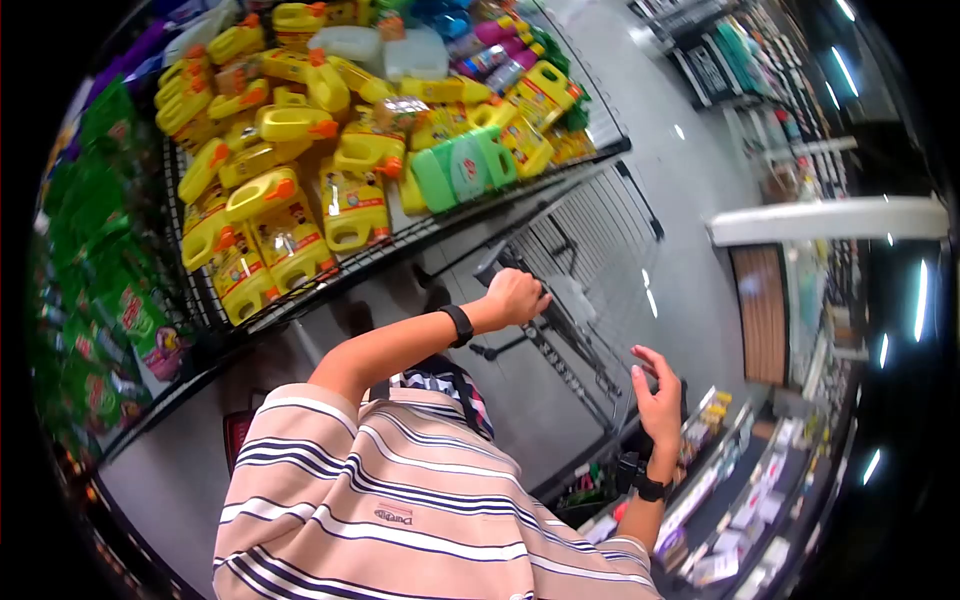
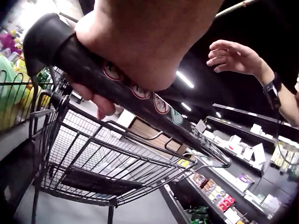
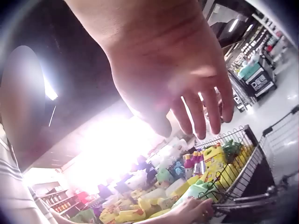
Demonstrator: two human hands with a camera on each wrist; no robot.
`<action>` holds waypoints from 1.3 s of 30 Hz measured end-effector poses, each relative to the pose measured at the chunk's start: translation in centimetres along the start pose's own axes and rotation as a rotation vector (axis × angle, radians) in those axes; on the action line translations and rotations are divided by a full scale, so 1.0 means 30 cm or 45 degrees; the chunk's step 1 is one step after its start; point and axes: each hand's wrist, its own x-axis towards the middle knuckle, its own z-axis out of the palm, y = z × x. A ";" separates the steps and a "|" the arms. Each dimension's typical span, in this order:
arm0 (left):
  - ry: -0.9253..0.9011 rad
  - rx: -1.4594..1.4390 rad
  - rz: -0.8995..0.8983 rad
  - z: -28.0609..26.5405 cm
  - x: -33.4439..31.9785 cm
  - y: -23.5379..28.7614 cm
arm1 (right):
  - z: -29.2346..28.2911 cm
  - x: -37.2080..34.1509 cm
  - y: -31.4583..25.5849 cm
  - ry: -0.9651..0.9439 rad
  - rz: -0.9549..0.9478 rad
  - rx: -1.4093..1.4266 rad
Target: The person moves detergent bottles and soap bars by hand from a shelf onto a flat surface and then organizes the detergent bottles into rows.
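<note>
Evidently | left hand (image 1: pixel 517 297) gripped the handle (image 2: pixel 161 105) 1-handed, likely to steady the cart (image 2: pixel 100 181) | right hand (image 1: pixel 657 400) held nothing, fingers loosely extended | cart stood just beside the wire display (image 1: pixel 400 240), presumably fenced to keep heaped bottles (image 1: pixel 283 235) from sliding.

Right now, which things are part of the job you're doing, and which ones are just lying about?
Seem part of the job:
shopping cart
black handle of that cart, gripped by the left fingers

Just around, with no fingers on them:
yellow jugs
green jug
green bags
</note>
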 end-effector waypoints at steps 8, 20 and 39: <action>-0.229 0.006 0.104 0.136 -0.113 0.148 | 0.341 -0.311 0.221 -0.011 0.084 -0.271; -0.408 -0.788 0.262 0.277 -0.302 0.371 | 0.423 -0.391 0.703 0.482 0.394 -0.559; 0.291 -0.652 -0.823 -0.178 -0.172 -0.600 | 0.277 -0.515 0.931 0.190 0.705 -0.618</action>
